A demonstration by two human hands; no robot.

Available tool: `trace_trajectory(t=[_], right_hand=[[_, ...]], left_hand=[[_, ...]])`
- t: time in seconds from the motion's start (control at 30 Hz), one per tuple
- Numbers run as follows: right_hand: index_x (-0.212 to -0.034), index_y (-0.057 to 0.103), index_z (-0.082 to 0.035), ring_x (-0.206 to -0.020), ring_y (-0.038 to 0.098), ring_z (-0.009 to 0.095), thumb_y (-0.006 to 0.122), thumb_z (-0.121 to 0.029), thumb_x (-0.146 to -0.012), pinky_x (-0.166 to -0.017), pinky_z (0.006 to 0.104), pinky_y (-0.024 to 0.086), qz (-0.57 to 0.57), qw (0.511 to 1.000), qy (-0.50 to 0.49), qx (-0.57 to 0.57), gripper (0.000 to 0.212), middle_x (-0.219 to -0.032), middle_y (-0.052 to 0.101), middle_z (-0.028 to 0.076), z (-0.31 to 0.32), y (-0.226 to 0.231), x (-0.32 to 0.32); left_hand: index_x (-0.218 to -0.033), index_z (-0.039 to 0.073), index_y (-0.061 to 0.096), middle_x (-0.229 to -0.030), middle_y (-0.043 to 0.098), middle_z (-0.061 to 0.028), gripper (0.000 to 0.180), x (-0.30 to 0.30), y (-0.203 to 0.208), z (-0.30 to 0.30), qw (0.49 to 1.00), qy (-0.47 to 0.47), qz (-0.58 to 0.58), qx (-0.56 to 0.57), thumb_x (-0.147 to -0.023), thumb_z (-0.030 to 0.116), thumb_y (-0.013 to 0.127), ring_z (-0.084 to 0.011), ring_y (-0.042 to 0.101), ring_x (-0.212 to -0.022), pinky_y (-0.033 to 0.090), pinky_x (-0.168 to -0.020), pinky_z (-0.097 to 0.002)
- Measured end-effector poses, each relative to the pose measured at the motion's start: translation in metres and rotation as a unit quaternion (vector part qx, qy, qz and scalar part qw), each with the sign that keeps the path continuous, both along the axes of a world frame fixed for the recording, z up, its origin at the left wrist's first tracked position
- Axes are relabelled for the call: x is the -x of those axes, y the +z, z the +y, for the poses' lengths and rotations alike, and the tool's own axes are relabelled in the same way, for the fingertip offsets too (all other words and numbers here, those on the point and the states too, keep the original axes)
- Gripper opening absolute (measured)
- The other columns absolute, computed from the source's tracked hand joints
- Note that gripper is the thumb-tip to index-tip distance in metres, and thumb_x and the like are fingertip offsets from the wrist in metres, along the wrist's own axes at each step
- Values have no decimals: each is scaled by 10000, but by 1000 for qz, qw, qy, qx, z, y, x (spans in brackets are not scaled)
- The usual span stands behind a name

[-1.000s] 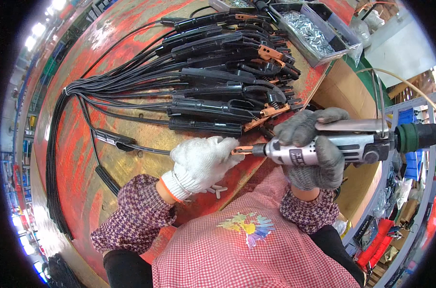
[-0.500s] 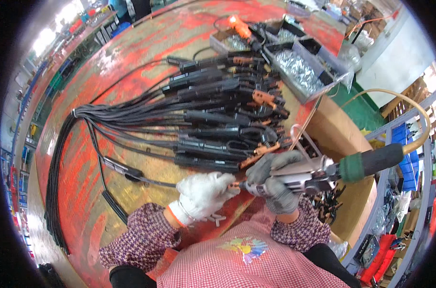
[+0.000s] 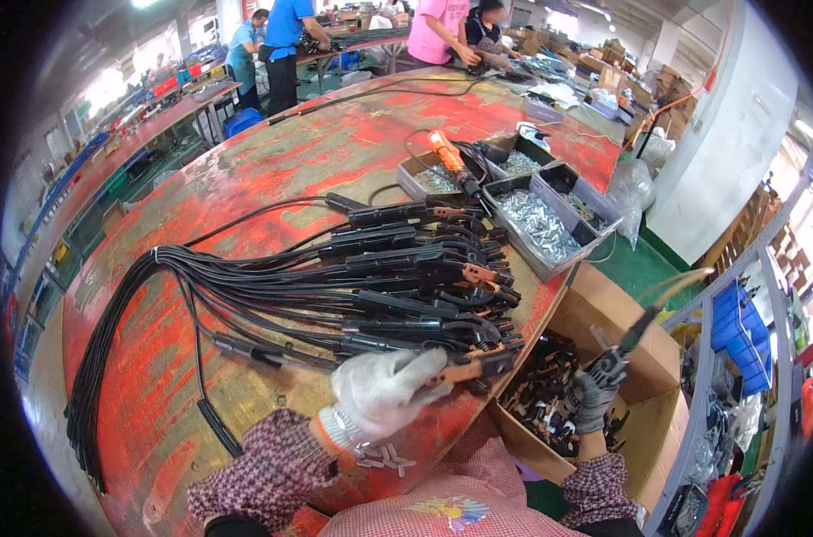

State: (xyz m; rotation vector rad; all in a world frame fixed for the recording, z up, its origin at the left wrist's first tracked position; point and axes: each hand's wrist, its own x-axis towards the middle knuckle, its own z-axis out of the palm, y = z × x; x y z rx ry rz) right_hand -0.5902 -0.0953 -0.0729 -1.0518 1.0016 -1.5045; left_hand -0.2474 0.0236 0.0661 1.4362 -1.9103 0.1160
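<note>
My left hand [image 3: 381, 394], in a white glove, is closed at the table's front edge. Its fingers pinch the copper-coloured jaw of a welding electrode holder [image 3: 464, 371], whose dark end points right. A black cable runs up to the same glove from the left. My right hand [image 3: 592, 401], in a grey glove, is wrapped round a hose-fed power screwdriver [image 3: 608, 365], blurred, over the cardboard box [image 3: 652, 376]. Beyond my left hand lies a row of black electrode holders [image 3: 379, 264] with copper jaws, their cables [image 3: 111, 331] bundled at the left.
Small bins of metal parts [image 3: 542, 224] stand at the back right, an orange-bodied screwdriver [image 3: 446, 152] lying across them. Loose silver pins [image 3: 384, 461] lie near the front edge. The box holds many dark and copper pieces. Several people work at far tables.
My right hand has drawn the screwdriver away from my left hand, rightward over the box. The left hand stays at the front edge. The view has tilted up.
</note>
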Motion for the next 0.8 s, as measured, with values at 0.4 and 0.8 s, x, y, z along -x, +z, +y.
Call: trace_trajectory(t=[0.4,0.8], right_hand=[[-1038,676,-54,-959,652,325,769,-528,-642,-816,406,518,685,632,61,-358,624,-1045,685,154,-2,-197,132],[-1186,588,-83,-949,602,340,655,-193,-832,-825,383,489,501,860,37,93,377,-1033,617,165,-17,-63,-12]], left_hand=[[-1129,115,630,-1025,602,-71,558,-17,-30,13,994,-10,-111,18,-606,226,788,-276,601,-924,486,-794,-409],[-881,142,594,-821,615,-33,223,-85,-55,173,955,-92,-197,-202,-723,270,686,-229,621,-704,482,-558,-347]])
